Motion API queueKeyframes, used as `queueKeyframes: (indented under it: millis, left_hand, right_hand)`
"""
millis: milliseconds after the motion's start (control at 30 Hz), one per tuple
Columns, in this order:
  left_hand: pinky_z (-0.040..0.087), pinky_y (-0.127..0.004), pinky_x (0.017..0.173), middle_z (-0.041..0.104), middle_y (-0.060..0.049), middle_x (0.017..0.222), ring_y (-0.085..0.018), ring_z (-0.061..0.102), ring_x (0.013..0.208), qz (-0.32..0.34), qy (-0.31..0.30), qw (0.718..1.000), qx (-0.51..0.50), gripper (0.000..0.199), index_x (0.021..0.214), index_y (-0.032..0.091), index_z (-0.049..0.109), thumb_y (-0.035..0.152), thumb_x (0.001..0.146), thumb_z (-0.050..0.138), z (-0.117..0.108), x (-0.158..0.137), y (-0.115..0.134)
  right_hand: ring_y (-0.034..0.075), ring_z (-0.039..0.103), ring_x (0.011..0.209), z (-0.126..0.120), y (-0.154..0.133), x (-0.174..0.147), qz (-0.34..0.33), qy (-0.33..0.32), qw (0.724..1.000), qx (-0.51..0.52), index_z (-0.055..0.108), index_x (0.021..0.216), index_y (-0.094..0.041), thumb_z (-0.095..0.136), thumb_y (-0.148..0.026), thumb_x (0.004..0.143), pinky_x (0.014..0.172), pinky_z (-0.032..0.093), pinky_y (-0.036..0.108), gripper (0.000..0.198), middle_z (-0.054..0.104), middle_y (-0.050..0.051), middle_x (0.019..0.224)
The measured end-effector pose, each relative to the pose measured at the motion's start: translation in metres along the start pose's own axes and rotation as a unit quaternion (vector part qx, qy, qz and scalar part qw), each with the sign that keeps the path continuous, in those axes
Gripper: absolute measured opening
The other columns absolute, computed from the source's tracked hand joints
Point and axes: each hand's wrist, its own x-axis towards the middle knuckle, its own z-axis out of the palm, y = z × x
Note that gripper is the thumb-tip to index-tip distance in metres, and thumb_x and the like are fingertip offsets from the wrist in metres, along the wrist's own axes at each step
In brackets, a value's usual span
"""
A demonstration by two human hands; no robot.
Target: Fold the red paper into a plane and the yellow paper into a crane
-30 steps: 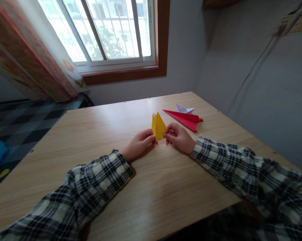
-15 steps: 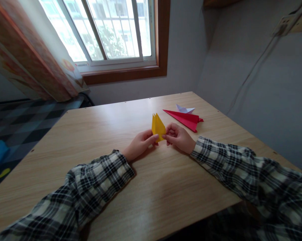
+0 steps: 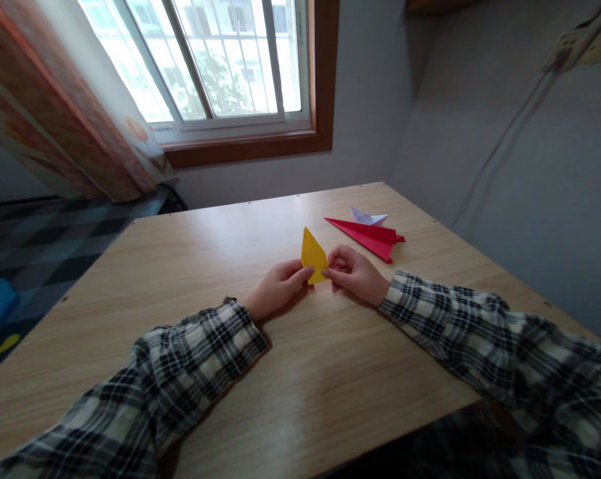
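Note:
A small piece of folded yellow paper stands upright between my two hands, over the middle of the table. It has a pointed top and a flat, smooth face toward me. My left hand pinches its lower left edge, thumb in front and fingers behind. On the other side, my right hand grips the lower right edge between thumb and curled fingers. The parts of the fingers behind the paper are hidden.
A red paper plane lies on the wooden table beyond my right hand. Just behind it sits a white paper boat. A window and a wall socket are at the back.
The yellow paper's separate points at the top have come together into one, and its front face now looks flat. Both hands stay almost in place, still holding it.

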Motion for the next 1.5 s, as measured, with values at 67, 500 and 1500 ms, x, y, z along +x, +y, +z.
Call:
queueKeyframes:
  millis: [67, 500, 1500]
  left_hand:
    - [0.047, -0.029, 0.071, 0.068, -0.005, 0.082, -0.017, 0.059, 0.074, 0.004, -0.002, 1.0, 0.003, 0.029, 0.087, 0.015, 0.067, 0.042, 0.09, 0.057, -0.0002, 0.0002, 0.0]
    - [0.048, -0.029, 0.073, 0.071, -0.005, 0.087, -0.019, 0.061, 0.079, 0.019, -0.038, 0.999, 0.027, 0.03, 0.09, 0.016, 0.071, 0.042, 0.089, 0.056, 0.0005, -0.0012, 0.0041]
    - [0.046, -0.028, 0.068, 0.061, -0.003, 0.075, -0.015, 0.054, 0.07, 0.094, -0.138, 0.973, 0.16, 0.037, 0.075, 0.014, 0.064, 0.042, 0.094, 0.05, -0.005, -0.0023, 0.0028]
  right_hand:
    - [0.009, 0.06, 0.049, -0.0007, 0.001, 0.0003, 0.01, -0.003, 1.0, 0.0, 0.045, 0.091, -0.022, 0.08, -0.046, 0.076, 0.046, 0.047, 0.02, 0.045, 0.063, -0.008, 0.068]
    - [0.01, 0.062, 0.055, -0.0066, 0.002, 0.0044, 0.064, -0.04, 0.996, 0.041, 0.05, 0.127, -0.018, 0.082, -0.038, 0.076, 0.052, 0.051, 0.021, 0.064, 0.064, -0.008, 0.066]
    - [0.008, 0.057, 0.057, -0.0034, -0.0039, 0.0031, 0.065, -0.056, 0.995, 0.052, 0.066, 0.088, -0.016, 0.081, -0.04, 0.077, 0.05, 0.047, 0.019, 0.031, 0.067, -0.001, 0.075]
